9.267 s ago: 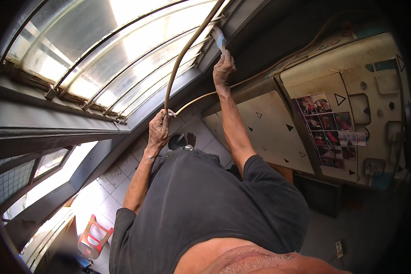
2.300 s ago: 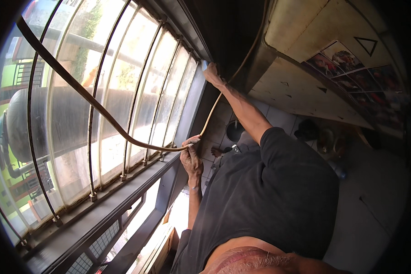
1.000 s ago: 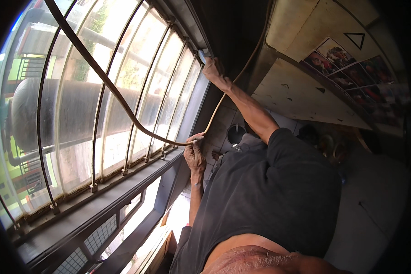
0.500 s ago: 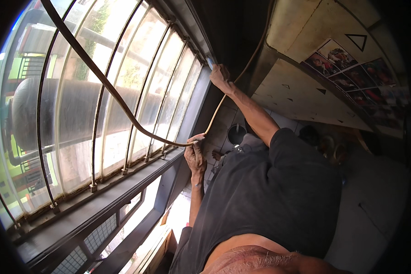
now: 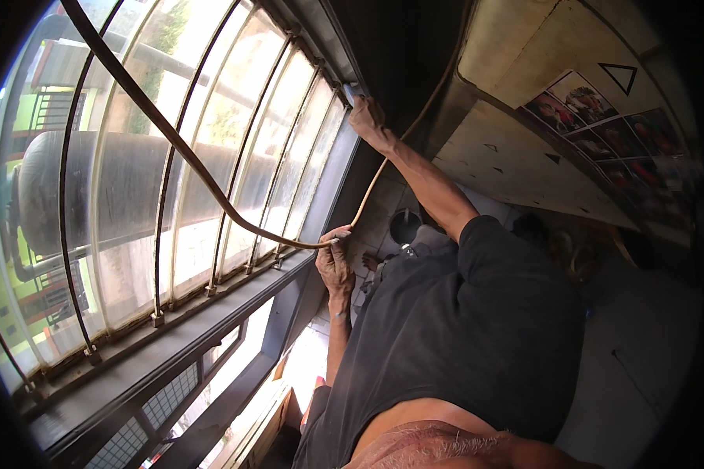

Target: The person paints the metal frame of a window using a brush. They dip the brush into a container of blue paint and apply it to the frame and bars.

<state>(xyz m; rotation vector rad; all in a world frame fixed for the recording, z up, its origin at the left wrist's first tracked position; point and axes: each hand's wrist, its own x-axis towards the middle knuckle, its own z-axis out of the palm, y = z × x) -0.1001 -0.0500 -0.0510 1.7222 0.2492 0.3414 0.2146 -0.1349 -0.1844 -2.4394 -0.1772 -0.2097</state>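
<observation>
My left hand (image 5: 335, 267) grips a brown cable (image 5: 203, 173) between thumb and fingers, near the lower right corner of the barred window (image 5: 235, 168). The cable sags from the upper left across the bars to this hand, then climbs past my right forearm into the dark at the top. My right hand (image 5: 369, 125) is closed at the dark window frame (image 5: 338, 176), near its upper end. A small pale bluish thing (image 5: 350, 94) pokes out past its fingers; its kind is not clear.
Outside the window lies a large grey cylindrical tank (image 5: 117, 191). To the right stands a pale cabinet-like panel (image 5: 493, 144) with photos (image 5: 602, 117) stuck on it. A dark bucket (image 5: 405, 227) sits on the tiled floor. Below the sill (image 5: 172, 332) are panes with wire mesh.
My right hand has shifted slightly left and up along the window frame with the pale thing. My left hand keeps its hold on the cable, almost unmoved.
</observation>
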